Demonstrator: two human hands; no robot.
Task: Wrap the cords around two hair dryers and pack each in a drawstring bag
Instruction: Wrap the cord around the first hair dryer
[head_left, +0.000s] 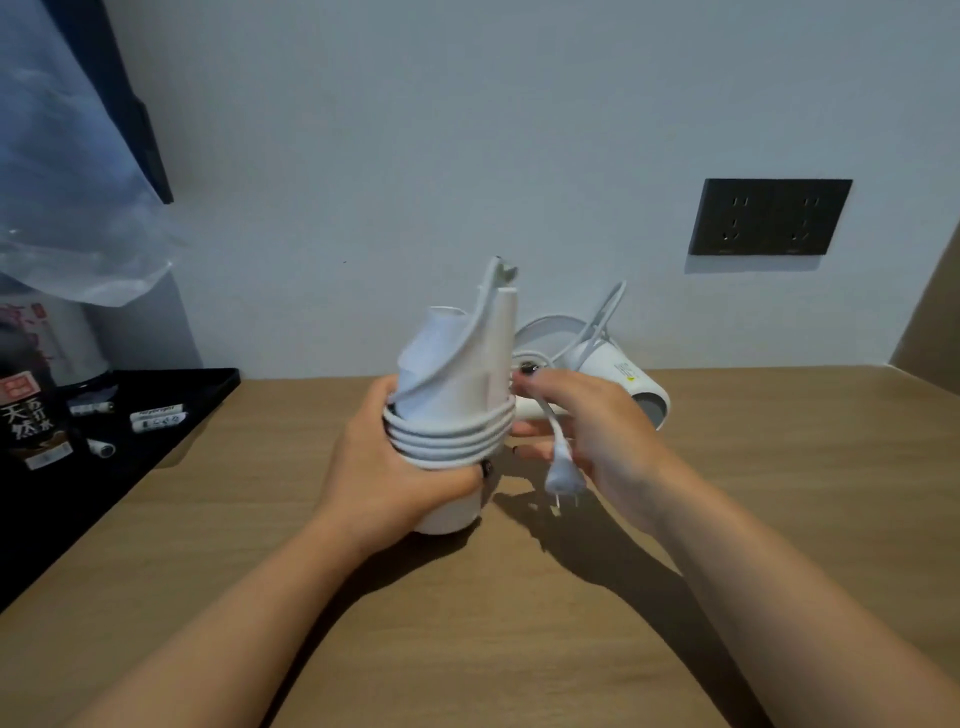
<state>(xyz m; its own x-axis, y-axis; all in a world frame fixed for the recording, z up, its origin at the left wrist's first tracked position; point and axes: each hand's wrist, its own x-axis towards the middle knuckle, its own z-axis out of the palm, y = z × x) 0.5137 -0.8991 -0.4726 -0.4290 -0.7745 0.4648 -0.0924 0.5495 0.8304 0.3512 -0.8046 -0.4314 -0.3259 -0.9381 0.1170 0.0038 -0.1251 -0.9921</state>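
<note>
Cord (451, 434) sits in approx 4 coils round the dryer (457, 364), held upright over the table (519, 623). Your left hand (384, 467) grips dryer + coils; right hand (587, 431) pinches the cord end w/ plug (563, 480) dangling. Let go w/o tucking it and the coils prob spring loose. 2nd dryer (623, 374) lies behind, cord unwound. No bags in view.

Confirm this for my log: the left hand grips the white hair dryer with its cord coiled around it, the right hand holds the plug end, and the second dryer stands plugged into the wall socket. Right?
Not quite. In the head view the second dryer lies on the table, and the wall socket has nothing plugged in. The left hand does grip the hair dryer with its coiled cord, and the right hand holds the plug end.
</note>
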